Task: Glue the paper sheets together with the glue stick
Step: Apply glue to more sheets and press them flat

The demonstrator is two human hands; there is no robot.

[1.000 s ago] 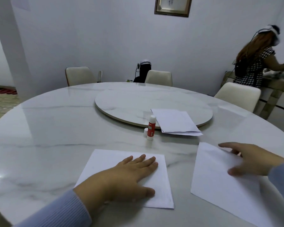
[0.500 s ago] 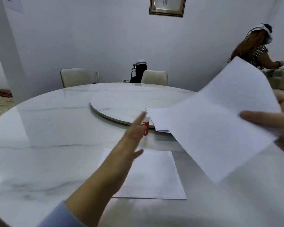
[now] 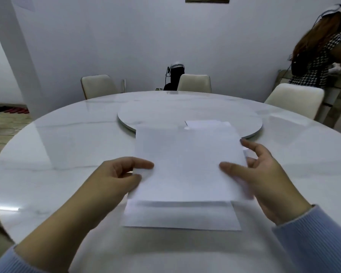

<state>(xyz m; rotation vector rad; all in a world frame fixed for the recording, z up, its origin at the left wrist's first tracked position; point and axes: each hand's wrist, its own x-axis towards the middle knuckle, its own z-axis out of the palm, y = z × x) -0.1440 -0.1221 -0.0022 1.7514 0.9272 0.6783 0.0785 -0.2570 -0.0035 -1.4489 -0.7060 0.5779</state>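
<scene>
I hold a white paper sheet (image 3: 187, 162) in the air over the table, its near edge raised. My left hand (image 3: 114, 180) pinches its left edge and my right hand (image 3: 264, 174) grips its right edge, thumb on top. Directly beneath it a second white sheet (image 3: 181, 215) lies flat on the marble table (image 3: 67, 150); only its near strip shows. The glue stick is hidden behind the held sheet.
A round turntable (image 3: 185, 111) sits in the table's middle, with a small stack of paper (image 3: 201, 123) peeking over the held sheet. Several cream chairs (image 3: 195, 82) ring the far side. Another person (image 3: 319, 56) stands at a counter at the far right.
The sheet held at the right has swung left and now hovers over the sheet on the table. My left hand, which was reaching forward, has taken its left edge.
</scene>
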